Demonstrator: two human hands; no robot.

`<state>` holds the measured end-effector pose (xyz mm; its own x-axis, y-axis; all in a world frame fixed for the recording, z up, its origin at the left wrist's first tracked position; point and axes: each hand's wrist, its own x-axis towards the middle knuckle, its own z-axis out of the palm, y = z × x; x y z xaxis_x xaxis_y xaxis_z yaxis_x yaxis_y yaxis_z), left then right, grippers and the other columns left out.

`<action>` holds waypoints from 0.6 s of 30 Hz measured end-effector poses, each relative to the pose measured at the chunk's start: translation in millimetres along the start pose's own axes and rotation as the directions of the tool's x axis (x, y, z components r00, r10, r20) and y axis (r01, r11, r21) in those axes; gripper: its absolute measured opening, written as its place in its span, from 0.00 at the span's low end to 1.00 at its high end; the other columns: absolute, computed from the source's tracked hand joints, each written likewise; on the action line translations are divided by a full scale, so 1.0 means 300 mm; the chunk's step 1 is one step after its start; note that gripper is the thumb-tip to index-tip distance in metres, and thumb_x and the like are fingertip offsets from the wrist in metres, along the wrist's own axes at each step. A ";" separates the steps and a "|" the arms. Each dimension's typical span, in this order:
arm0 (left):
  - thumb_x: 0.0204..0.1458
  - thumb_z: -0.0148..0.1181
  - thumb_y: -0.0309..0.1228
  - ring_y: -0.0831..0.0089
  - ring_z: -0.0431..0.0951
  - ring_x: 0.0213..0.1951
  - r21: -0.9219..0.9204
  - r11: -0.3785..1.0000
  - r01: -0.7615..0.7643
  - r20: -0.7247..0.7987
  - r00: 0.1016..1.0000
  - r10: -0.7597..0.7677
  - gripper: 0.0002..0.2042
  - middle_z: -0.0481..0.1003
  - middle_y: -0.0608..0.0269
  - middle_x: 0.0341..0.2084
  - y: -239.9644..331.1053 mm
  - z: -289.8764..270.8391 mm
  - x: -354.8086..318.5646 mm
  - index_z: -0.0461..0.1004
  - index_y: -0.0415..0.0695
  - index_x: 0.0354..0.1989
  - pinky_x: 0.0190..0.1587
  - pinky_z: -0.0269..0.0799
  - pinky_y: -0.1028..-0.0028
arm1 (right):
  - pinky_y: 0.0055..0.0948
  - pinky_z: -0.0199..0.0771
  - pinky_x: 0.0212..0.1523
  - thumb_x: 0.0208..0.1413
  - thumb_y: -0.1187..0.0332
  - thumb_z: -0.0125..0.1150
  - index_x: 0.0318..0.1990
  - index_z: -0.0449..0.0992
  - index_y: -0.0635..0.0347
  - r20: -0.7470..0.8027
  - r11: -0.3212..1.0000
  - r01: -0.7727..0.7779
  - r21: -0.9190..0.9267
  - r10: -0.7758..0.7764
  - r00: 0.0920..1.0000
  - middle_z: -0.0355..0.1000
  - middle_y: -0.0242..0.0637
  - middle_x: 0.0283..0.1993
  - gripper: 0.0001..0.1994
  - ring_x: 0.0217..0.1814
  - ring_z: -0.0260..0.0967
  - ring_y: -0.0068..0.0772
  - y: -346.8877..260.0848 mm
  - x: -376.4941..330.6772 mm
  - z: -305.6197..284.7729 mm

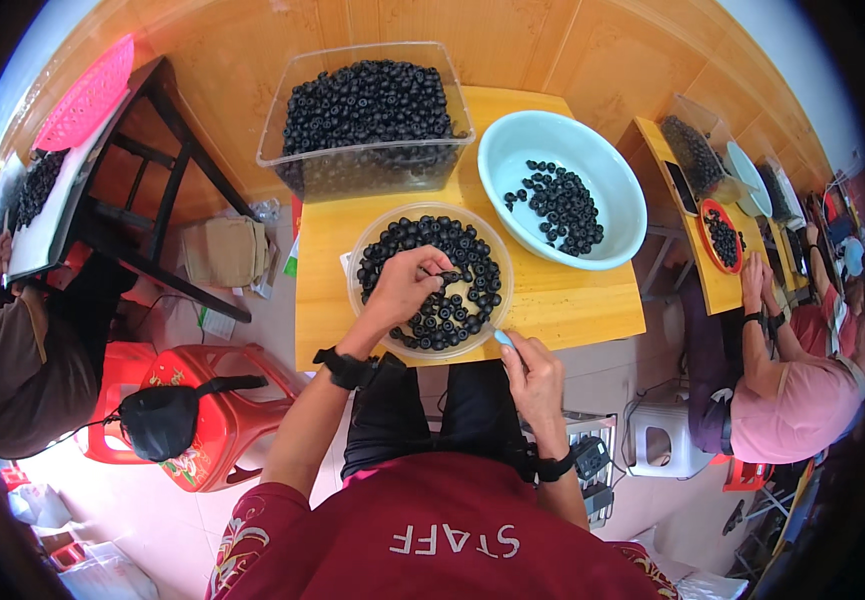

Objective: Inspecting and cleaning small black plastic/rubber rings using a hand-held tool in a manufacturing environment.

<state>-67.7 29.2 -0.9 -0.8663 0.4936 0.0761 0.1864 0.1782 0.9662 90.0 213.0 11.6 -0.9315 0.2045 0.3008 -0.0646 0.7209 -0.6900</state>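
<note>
My left hand (407,287) is closed in a pinch over a round clear tray (355,262), its fingertips on a small black ring-shaped part (449,277). Many similar black parts (407,240) lie in that tray, heaped along its far side and loose nearer me. At the tray's near right edge, my right hand (535,378) grips a small tool with a light blue handle (503,338). The tool's working end cannot be made out.
Behind the tray stands a clear plastic bin (372,172) full of black parts. A pale blue basin (620,245) at the right holds a smaller heap. A red stool (222,410) with a black bag (159,420) is on the left. Other people sit working on both sides.
</note>
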 end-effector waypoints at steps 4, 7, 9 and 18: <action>0.50 0.57 0.17 0.76 0.79 0.35 -0.621 0.737 0.267 0.139 0.963 -0.231 0.11 0.75 0.63 0.36 0.042 -0.054 -0.085 0.73 0.37 0.42 0.38 0.76 0.79 | 0.36 0.66 0.23 0.54 0.71 0.59 0.41 0.78 0.61 0.030 0.999 -0.030 0.027 0.029 0.999 0.70 0.44 0.25 0.08 0.23 0.69 0.45 -0.019 0.012 0.001; 0.52 0.58 0.19 0.75 0.79 0.35 -0.769 0.559 0.312 0.187 0.945 -0.269 0.11 0.75 0.63 0.36 0.057 -0.059 -0.147 0.73 0.38 0.43 0.41 0.77 0.78 | 0.32 0.65 0.22 0.54 0.73 0.59 0.41 0.78 0.63 0.006 0.996 0.040 0.081 -0.041 0.999 0.70 0.42 0.24 0.09 0.21 0.68 0.40 -0.061 0.034 0.000; 0.51 0.59 0.19 0.74 0.79 0.36 -0.864 0.427 0.265 0.203 0.961 -0.185 0.11 0.75 0.64 0.36 0.060 -0.046 -0.177 0.73 0.39 0.43 0.41 0.77 0.78 | 0.31 0.64 0.22 0.53 0.74 0.60 0.42 0.77 0.63 -0.006 0.990 0.072 0.123 -0.072 0.997 0.69 0.42 0.24 0.09 0.20 0.67 0.38 -0.098 0.049 -0.002; 0.51 0.60 0.21 0.75 0.78 0.36 -0.909 0.321 0.266 0.222 0.961 -0.166 0.10 0.76 0.63 0.36 0.064 -0.004 -0.233 0.72 0.40 0.42 0.42 0.77 0.77 | 0.32 0.65 0.22 0.48 0.76 0.63 0.42 0.77 0.63 0.031 0.966 0.219 0.138 -0.225 0.974 0.68 0.40 0.23 0.11 0.21 0.66 0.38 -0.210 0.078 -0.008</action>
<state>-4.1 -2.9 12.8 -0.7603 0.6338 -0.1422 -0.5917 -0.5856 0.5540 73.0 173.9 63.5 -0.9037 0.0162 0.4279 -0.3158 0.6495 -0.6917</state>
